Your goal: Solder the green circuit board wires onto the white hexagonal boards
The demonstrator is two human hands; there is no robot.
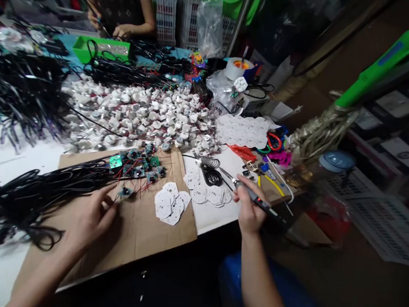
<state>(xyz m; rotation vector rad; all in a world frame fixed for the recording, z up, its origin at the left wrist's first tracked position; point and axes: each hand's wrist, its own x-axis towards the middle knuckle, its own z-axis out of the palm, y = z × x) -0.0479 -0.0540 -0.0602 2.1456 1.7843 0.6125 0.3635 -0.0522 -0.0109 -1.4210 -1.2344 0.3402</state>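
My right hand point(250, 211) is wrapped round a soldering iron point(262, 205), a dark grey pen-like handle with a small red light. Its metal end points up and left toward a coiled spring holder point(210, 162) and a dark round lump point(212, 176). My left hand point(93, 215) rests low over the cardboard sheet point(145, 242), thumb and fingers apart. Close to its fingertips lies a small circuit board point(125, 192) with thin red wires. More green circuit boards point(145, 164) sit just beyond, joined to a bundle of black cables point(68, 176).
White cut pieces point(172, 203) lie on the cardboard. A large heap of small white round parts point(147, 112) fills the table's middle. Pliers with yellow handles point(274, 184) lie at the right edge. Across the table, a co-worker's hands point(124, 31) work near a green tray point(82, 50).
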